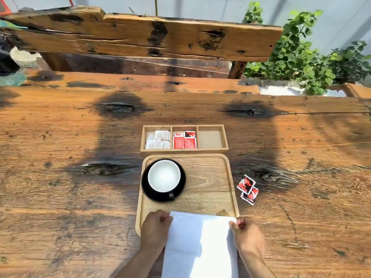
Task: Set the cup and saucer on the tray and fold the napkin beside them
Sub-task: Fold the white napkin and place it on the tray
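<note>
A wooden tray (210, 177) lies on the table in front of me. In its far left corner stands a black cup with a white inside (164, 175) on a black saucer (147, 189), handle turned toward me. A white napkin (200, 243) stretches from the tray's near edge down toward me. My left hand (154, 229) pinches its far left corner and my right hand (249, 235) pinches its far right corner. The napkin's near end runs out of view at the bottom.
Behind the tray sits a three-compartment wooden box (184, 150) holding white packets on the left and red packets in the middle. Two red packets (248, 189) lie on the table right of the tray. A wooden bench and green plants (301, 57) stand beyond the table.
</note>
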The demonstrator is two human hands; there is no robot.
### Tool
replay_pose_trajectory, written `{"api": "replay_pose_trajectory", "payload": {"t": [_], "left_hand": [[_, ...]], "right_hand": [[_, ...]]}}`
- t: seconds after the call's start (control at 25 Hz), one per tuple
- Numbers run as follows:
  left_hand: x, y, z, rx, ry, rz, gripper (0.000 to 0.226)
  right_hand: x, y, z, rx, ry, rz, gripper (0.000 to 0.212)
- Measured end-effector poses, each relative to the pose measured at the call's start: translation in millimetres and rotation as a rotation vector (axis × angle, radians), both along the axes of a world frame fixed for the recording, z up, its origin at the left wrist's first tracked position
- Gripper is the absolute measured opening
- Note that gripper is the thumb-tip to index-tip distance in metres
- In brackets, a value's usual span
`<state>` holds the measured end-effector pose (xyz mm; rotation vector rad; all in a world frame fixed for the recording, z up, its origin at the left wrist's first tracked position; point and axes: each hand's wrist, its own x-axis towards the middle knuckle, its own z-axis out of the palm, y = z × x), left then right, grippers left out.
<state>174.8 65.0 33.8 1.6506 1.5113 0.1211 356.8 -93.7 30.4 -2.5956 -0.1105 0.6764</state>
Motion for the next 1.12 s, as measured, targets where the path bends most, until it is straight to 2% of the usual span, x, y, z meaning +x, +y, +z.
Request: {"api": "replay_pose_trajectory", "payload": {"t": [0.12, 0.28, 0.4, 0.52, 0.64, 0.72, 0.8, 0.88, 0.96, 1.12], "left_hand": [[5.8, 3.2, -0.6, 0.007, 0.022, -0.048, 0.009], [9.8, 7.5, -4.3, -0.166, -0.064, -0.023, 0.011], [5.4, 6.8, -5.6, -0.33, -0.183, 0.095, 0.006], [-4.9, 7.5, -2.2, -0.513, -0.261, 0.18, 0.015], [-14.7, 11.7, 7.1, -0.635, -0.33, 0.168, 0.021], [-19.7, 13.7, 17.1, -0.623, -0.35, 0.151, 0.034], [-23.3, 16.5, 31.1, -0.577, -0.378, 0.123, 0.039], [-26.6, 21.2, 49.2, -0.516, -0.435, 0.074, 0.031], [-29.1, 28.4, 68.0, -0.42, -0.488, 0.034, 0.023], [-35.1, 44.3, 100.7, -0.229, -0.56, 0.016, 0.023]], "right_hand": [[2.0, 2.3, -1.0, 0.0, -0.012, -0.002, 0.018], [6.7, 4.4, -0.9, -0.014, 0.046, -0.048, 0.028], [9.4, 0.8, -0.3, 0.065, 0.203, -0.142, 0.036], [11.3, -1.0, 9.8, 0.311, 0.432, -0.321, 0.032], [14.7, -7.1, 22.6, 0.282, 0.619, -0.288, 0.029], [14.7, -9.8, 31.4, 0.281, 0.626, -0.202, 0.026], [14.5, -9.8, 40.5, 0.389, 0.646, -0.178, 0.021], [15.6, -5.6, 52.3, 0.514, 0.659, -0.143, 0.018], [19.0, 0.1, 64.9, 0.609, 0.631, -0.049, 0.025], [22.1, 13.2, 93.3, 0.717, 0.535, 0.18, 0.04]]}}
